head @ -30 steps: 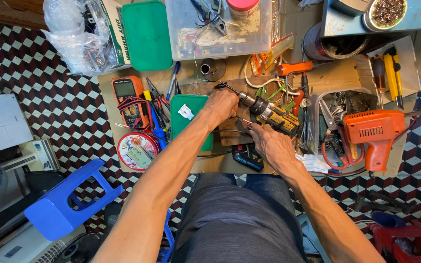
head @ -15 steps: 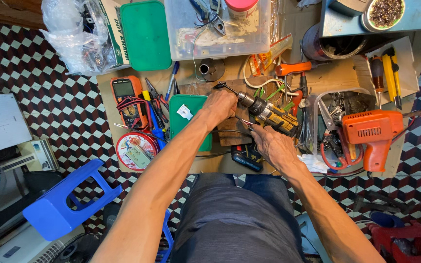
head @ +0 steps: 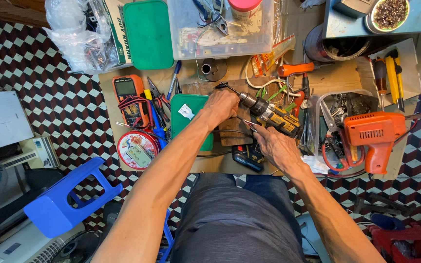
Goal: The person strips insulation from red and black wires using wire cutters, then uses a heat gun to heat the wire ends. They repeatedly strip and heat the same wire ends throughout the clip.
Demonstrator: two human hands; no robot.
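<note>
My left hand (head: 222,106) is closed over something small on a wooden block (head: 233,130) at the middle of the cardboard-covered work area; what it grips is hidden by the fingers. My right hand (head: 275,146) lies just right of it, fingers pinched on thin red-handled pliers (head: 250,124) that point toward the left hand. A yellow and black cordless drill (head: 274,116) lies just beyond both hands, chuck toward the left hand. A green plastic box (head: 189,118) sits beside the left wrist.
An orange electric drill (head: 373,136) lies at the right, a multimeter (head: 129,97) and round red tin (head: 137,148) at the left. A clear bin (head: 220,29) and green lid (head: 148,34) stand behind. A blue stool (head: 66,195) lies on the checkered floor.
</note>
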